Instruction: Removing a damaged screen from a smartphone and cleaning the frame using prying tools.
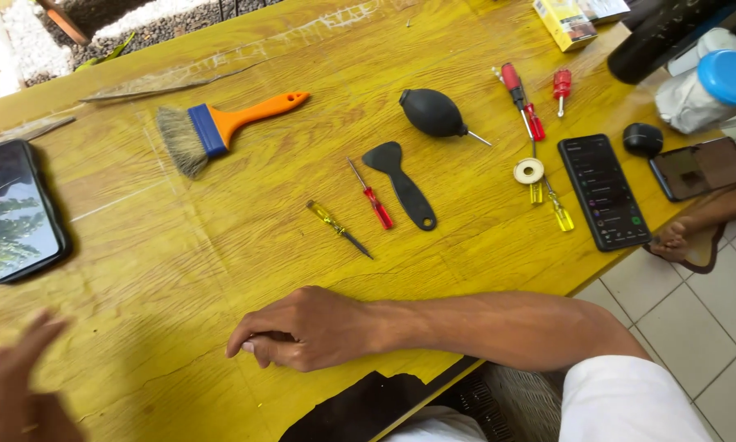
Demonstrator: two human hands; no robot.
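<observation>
A yellow box (pixel 566 22) lies at the far edge of the yellow wooden table (pixel 180 245), cut off by the frame's top. To its right a white jar with a blue lid (pixel 708 88) lies on its side; what it holds cannot be made out.

The right hand (pixel 302 327) rests on the table near the front edge, fingers curled under in a loose fist, holding nothing. Closest to it, just beyond the knuckles, lies a small yellow screwdriver (pixel 339 229), with a red screwdriver (pixel 371 195) and a black scraper (pixel 402 185) beside that, all apart from the hand. The left hand (pixel 12 389) is blurred at the lower left corner, fingers seemingly spread and empty.

Farther back are an orange-handled brush (pixel 221 127) and a black rubber air blower (pixel 435 114). To the right lie more screwdrivers (pixel 522 102), a small roll of tape (pixel 529 171) and a dark phone (pixel 603 191) with its screen lit. Another phone (pixel 12 211) sits at the left edge, reflecting trees. A brown phone (pixel 702 168) lies at the right corner.
</observation>
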